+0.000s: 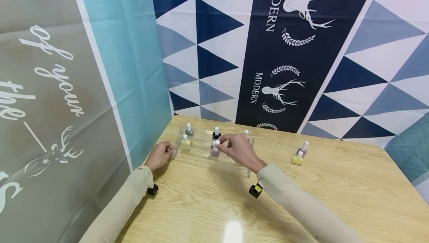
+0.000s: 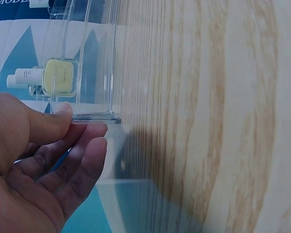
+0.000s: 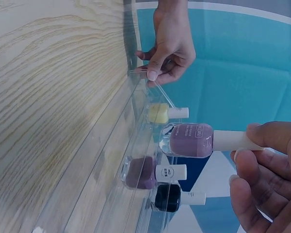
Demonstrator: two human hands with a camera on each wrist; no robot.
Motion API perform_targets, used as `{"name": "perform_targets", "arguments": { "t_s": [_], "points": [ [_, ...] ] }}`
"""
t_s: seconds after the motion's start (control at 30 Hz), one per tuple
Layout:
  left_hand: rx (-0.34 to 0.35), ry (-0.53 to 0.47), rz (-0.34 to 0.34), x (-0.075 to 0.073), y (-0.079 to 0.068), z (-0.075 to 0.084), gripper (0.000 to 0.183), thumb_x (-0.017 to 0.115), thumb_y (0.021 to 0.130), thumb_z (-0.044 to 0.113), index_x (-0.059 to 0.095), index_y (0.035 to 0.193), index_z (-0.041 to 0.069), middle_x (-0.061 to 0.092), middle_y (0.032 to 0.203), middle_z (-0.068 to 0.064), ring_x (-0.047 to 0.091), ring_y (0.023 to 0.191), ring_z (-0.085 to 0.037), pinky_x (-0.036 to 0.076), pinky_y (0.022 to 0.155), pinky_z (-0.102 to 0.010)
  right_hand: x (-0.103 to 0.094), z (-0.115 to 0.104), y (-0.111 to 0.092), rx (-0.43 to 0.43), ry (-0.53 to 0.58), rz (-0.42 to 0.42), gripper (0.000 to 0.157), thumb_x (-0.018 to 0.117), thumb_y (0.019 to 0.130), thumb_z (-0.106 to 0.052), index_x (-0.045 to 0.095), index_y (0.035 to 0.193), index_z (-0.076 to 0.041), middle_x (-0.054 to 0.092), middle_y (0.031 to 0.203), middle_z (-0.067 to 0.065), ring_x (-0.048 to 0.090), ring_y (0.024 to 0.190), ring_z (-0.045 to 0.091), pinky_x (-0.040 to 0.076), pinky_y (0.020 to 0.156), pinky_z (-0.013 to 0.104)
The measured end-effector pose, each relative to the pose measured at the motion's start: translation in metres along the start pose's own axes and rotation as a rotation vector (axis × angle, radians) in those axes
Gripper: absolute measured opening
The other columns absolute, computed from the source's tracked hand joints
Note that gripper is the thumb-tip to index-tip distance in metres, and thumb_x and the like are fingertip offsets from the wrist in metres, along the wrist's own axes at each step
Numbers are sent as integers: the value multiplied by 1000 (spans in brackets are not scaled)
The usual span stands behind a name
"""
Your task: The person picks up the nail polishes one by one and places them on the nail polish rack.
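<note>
My right hand pinches the white cap of a mauve nail polish bottle, which hangs above a clear stepped rack. At the rack's left end, my left hand grips the corner of the end panel between thumb and fingers. A yellow nail polish bottle stands in the rack near that hand. Below the held bottle, the right wrist view has a purple bottle and a black bottle in the rack. A grey bottle stands at the back left.
To the right of the rack, a purple bottle and a yellow bottle stand close together on the wooden table. Another white-capped bottle is mostly hidden behind my right hand. Patterned cloth hangs behind the table.
</note>
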State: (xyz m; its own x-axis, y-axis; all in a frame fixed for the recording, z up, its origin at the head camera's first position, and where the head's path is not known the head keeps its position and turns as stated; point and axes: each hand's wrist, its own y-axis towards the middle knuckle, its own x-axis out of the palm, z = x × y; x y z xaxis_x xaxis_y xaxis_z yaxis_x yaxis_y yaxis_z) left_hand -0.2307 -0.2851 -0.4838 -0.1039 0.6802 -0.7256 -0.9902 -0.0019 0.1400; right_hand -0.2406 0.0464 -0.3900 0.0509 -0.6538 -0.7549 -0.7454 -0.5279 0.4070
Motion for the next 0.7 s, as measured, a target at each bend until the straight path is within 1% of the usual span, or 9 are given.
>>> {"name": "perform_targets", "arguments": {
  "t_s": [0.17, 0.27, 0.43, 0.6, 0.7],
  "points": [
    [1, -4, -5, 1, 0, -1, 8, 71, 97, 4, 70, 90, 7, 61, 74, -1, 53, 65, -17, 46, 65, -34, 6, -1, 3, -4, 29, -10, 12, 79, 93, -23, 81, 99, -13, 75, 86, -4, 48, 49, 4, 35, 44, 23],
    [1, -10, -7, 1, 0, -2, 8, 71, 97, 5, 70, 90, 7, 61, 74, -1, 53, 65, -17, 46, 64, -34, 10, -2, 4, 1, 28, -23, 10, 78, 94, -23, 81, 99, -14, 74, 85, -6, 48, 48, 4, 35, 45, 23],
    [4, -17, -1, 1, -1, -4, 8, 71, 97, 5, 70, 90, 7, 60, 74, -2, 53, 64, -17, 46, 63, -34, 17, -4, 9, 1, 26, -45, 7, 78, 95, -20, 80, 99, -15, 75, 87, -5, 50, 51, 4, 39, 47, 24],
    [8, -17, 7, 1, 0, -4, 8, 71, 97, 4, 70, 89, 6, 60, 73, -1, 53, 64, -17, 46, 63, -34, 22, -7, 12, 3, 31, -57, 9, 78, 94, -20, 80, 101, -14, 75, 89, -4, 51, 52, 5, 41, 50, 24],
    [12, -19, 10, 1, 1, -3, 8, 71, 97, 5, 70, 89, 6, 60, 73, -1, 53, 65, -17, 46, 64, -34, 25, -8, 14, 1, 30, -56, 11, 78, 94, -21, 81, 102, -14, 75, 90, -4, 54, 57, 4, 43, 52, 24]
  ]
}}
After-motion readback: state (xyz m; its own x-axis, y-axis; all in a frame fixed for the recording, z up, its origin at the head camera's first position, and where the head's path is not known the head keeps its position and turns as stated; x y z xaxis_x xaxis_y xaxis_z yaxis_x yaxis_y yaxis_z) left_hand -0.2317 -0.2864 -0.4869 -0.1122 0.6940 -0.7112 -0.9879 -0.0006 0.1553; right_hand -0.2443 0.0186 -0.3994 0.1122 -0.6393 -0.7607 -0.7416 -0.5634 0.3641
